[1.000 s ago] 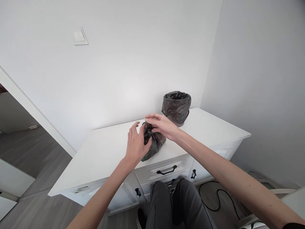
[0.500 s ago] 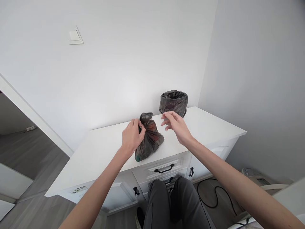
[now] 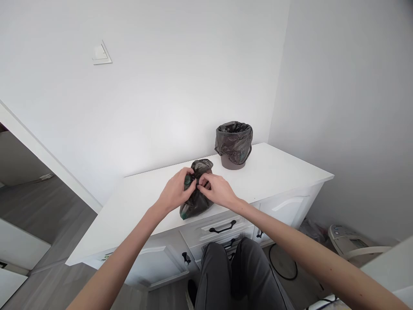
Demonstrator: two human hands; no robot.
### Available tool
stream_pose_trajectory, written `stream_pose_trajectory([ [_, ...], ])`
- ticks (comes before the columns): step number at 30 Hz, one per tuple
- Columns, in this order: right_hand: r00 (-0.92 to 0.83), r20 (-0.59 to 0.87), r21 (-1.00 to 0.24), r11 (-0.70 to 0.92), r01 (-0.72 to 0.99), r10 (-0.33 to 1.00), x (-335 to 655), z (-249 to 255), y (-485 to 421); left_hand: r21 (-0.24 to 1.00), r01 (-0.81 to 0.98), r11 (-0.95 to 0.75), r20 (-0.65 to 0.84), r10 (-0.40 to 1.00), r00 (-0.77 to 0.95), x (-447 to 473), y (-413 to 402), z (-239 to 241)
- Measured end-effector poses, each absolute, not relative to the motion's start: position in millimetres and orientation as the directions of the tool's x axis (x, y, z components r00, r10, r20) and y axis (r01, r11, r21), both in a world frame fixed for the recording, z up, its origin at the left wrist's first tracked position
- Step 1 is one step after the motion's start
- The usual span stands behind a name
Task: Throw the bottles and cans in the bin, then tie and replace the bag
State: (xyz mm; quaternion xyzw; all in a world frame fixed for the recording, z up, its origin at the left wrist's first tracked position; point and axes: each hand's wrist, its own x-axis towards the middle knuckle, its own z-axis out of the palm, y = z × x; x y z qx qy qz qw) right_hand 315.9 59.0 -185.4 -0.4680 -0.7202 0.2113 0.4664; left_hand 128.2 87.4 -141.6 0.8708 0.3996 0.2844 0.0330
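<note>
A filled black plastic garbage bag (image 3: 197,206) rests near the front edge of the white cabinet top (image 3: 138,202). Its neck is gathered, and a loose tuft of plastic sticks up behind my fingers. My left hand (image 3: 177,187) pinches the gathered neck from the left. From the right, my right hand (image 3: 217,188) has its thumb and fingers closed on the same neck, close to the left fingertips. Something green shows through the thin plastic at the left side. The exact spot where the fingers meet the plastic is partly hidden.
A brown trash bin (image 3: 232,162), lined with a black bag folded over its rim, stands at the back against the wall. Black drawer handles (image 3: 222,227) jut from the cabinet front. A light switch (image 3: 101,54) is on the wall. A black cable (image 3: 284,275) lies on the floor.
My right hand has moved left from beside the bin and closed on the bag's neck. My left hand keeps its hold. The loose top of the bag has shifted.
</note>
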Motion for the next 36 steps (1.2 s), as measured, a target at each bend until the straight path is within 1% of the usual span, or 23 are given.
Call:
stream_pose_trajectory([
  [2,-0.141,0.49,-0.734,0.494,0.466,0.86,323.2,-180.8,60.6,0.191,0.706,-0.682,0.422,0.706,0.568,116.9,83.1,-147.3],
  [4,-0.153,0.498,-0.722,0.506,0.472,0.854,330.0,-176.4,59.9,0.132,0.724,-0.677,0.418,0.7,0.579,108.3,80.9,-152.9],
  [7,-0.141,0.497,-0.702,0.492,0.515,0.856,339.0,-169.2,55.2,0.131,0.76,-0.637,0.495,0.706,0.507,101.5,82.0,-158.7],
  [10,-0.064,0.492,-0.713,0.443,0.543,0.868,350.4,-166.9,51.1,0.137,0.819,-0.558,0.545,0.733,0.408,97.5,84.5,-160.1],
  [14,0.112,0.497,-0.734,0.348,0.583,0.86,369.2,-183.1,53.6,0.048,0.861,-0.507,0.585,0.713,0.387,92.4,85.5,-158.8],
  [15,0.14,0.509,-0.731,0.34,0.592,0.85,372.4,-189.5,54.8,0.046,0.864,-0.502,0.594,0.709,0.38,92.3,85.3,-158.7],
  [16,0.149,0.526,-0.721,0.346,0.6,0.837,374.3,-195.8,55.8,0.065,0.865,-0.498,0.603,0.71,0.364,93.2,84.9,-158.9],
  [18,0.097,0.573,-0.677,0.403,0.616,0.814,372.9,-205.8,56.2,0.172,0.848,-0.502,0.621,0.723,0.302,98.9,83.7,-160.0],
  [21,-0.087,0.627,-0.559,0.525,0.642,0.774,359.4,-209.4,54.5,0.365,0.75,-0.551,0.643,0.732,0.224,115.2,80.8,-163.3],
  [23,-0.19,0.621,-0.498,0.571,0.653,0.76,347.6,-205.3,54.4,0.425,0.685,-0.592,0.654,0.724,0.219,126.5,79.1,-166.8],
  [24,-0.209,0.615,-0.494,0.578,0.65,0.76,342.6,-202.2,55.1,0.437,0.665,-0.606,0.655,0.721,0.226,130.5,78.8,-169.2],
  [25,-0.2,0.612,-0.512,0.576,0.637,0.765,338.9,-199.1,56.4,0.445,0.652,-0.614,0.651,0.722,0.235,132.9,79.0,-172.0],
  [27,-0.13,0.613,-0.595,0.564,0.572,0.779,335.9,-193.6,59.8,0.464,0.638,-0.614,0.63,0.736,0.25,131.8,81.7,-178.9],
  [29,-0.044,0.609,-0.688,0.555,0.467,0.792,338.7,-191.1,63.6,0.526,0.627,-0.575,0.588,0.778,0.221,123.4,87.4,-187.1],
  [31,0.015,0.588,-0.759,0.546,0.355,0.809,345.1,-192.7,66.9,0.649,0.6,-0.467,0.511,0.853,0.11,110.3,95.7,-194.9],
  [33,0.072,0.532,-0.833,0.506,0.223,0.844,352.3,-198.2,69.9,0.795,0.528,-0.3,0.389,0.919,-0.064,95.2,105.7,-201.1],
  [34,0.101,0.484,-0.872,0.469,0.142,0.869,355.5,-201.8,71.1,0.853,0.474,-0.219,0.322,0.935,-0.147,87.5,111.0,-203.2],
  [36,0.136,0.364,-0.927,0.373,-0.045,0.921,360.0,-209.4,72.5,0.923,0.367,-0.118,0.224,0.94,-0.259,72.4,121.1,-205.6],
])
